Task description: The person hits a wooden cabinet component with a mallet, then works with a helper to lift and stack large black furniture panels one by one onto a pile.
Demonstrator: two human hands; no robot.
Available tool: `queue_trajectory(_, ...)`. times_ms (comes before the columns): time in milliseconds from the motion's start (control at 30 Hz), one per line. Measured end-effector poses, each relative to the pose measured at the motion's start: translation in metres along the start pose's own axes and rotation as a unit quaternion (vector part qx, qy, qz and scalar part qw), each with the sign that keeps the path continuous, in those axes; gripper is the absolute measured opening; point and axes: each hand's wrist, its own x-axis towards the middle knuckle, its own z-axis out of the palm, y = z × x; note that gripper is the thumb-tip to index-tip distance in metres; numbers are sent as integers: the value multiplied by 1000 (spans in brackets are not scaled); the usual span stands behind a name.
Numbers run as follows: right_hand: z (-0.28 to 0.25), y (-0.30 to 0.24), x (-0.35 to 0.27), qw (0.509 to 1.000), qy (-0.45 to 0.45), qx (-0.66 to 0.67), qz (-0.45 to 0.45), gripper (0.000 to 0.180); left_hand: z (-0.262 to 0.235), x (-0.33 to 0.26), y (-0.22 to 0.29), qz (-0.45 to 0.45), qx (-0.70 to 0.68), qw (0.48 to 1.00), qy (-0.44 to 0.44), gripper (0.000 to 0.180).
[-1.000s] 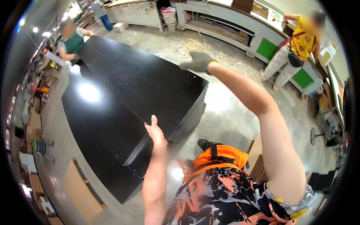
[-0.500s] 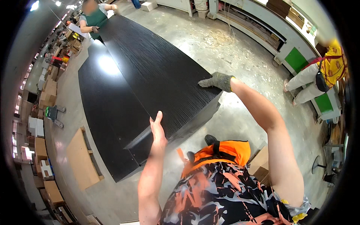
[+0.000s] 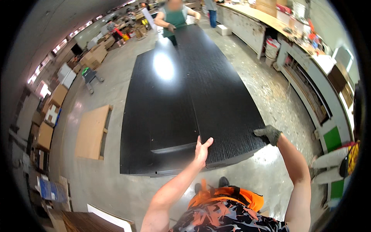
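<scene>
A long black wood-grain panel (image 3: 228, 104) lies in front of me on a stack of black panels (image 3: 139, 116), stretching away lengthwise. My bare left hand (image 3: 201, 151) is closed at its near left corner, thumb on the upper side; the fingers are partly hidden. At the near right corner my right hand (image 3: 269, 134), in a grey knit glove, grips the panel's edge with its fingertips on top. Across the far end stands a co-worker (image 3: 176, 19) in a green apron, with gloved hands close to the panel's far edge.
A wooden pallet (image 3: 92, 131) lies on the floor to the left, with a green-and-grey pallet jack (image 3: 91, 79) beyond it. Cardboard boxes (image 3: 45, 135) line the left side. A long workbench (image 3: 247, 33) runs along the right, where another person (image 3: 340, 164) stands.
The view has turned left, so the panels now run nearly straight ahead instead of slanting to the upper left. Both hands stay at the panel's near corners.
</scene>
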Motion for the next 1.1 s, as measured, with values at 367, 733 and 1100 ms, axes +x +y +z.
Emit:
queue_trajectory(367, 8, -6, -5, 999, -31, 27, -19, 40, -9, 15, -18, -24, 67, 997, 40, 81)
queue_trajectory(733, -1, 0, 3, 999, -19, 26, 4, 39, -8, -16, 13, -131, 94, 986, -48, 96)
queue_trajectory(1100, -4, 9, -16, 995, 15, -97, 10, 57, -10, -36, 3, -175, 160, 971, -40, 104)
